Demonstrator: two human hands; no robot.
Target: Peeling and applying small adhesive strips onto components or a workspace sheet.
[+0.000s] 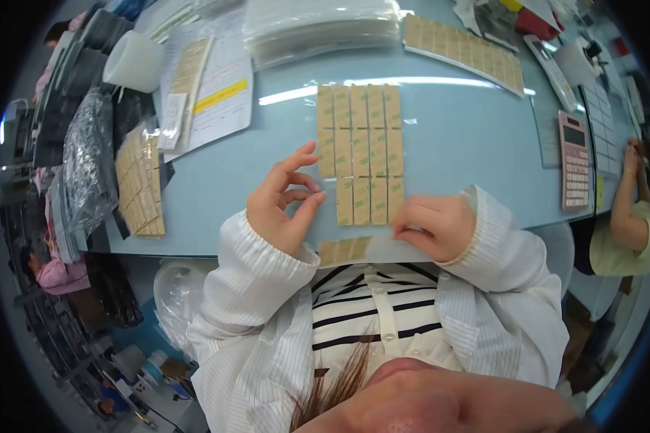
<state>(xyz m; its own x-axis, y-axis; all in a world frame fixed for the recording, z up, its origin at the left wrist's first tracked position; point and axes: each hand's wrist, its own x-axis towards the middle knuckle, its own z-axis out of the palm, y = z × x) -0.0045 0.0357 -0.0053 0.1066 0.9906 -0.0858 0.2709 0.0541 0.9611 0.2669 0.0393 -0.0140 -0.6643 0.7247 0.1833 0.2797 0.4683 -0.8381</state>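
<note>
Head view | left grip (276, 206): thumb and fingertip close, contact unclear | right grip (439, 227): clamped on tan-and-clear strip (357, 250) at bench (469, 144) edge, likely steadying it | tan pads (360, 153): gridded just ahead, probably for easy reach

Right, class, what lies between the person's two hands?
In the head view, the near end of the tan sticker grid lies between left hand and right hand, with a tan strip closer to the body.

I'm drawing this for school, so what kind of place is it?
Probably a workroom for small parts: rows of tan strips, a pink calculator and another person at the right suggest it.
</note>
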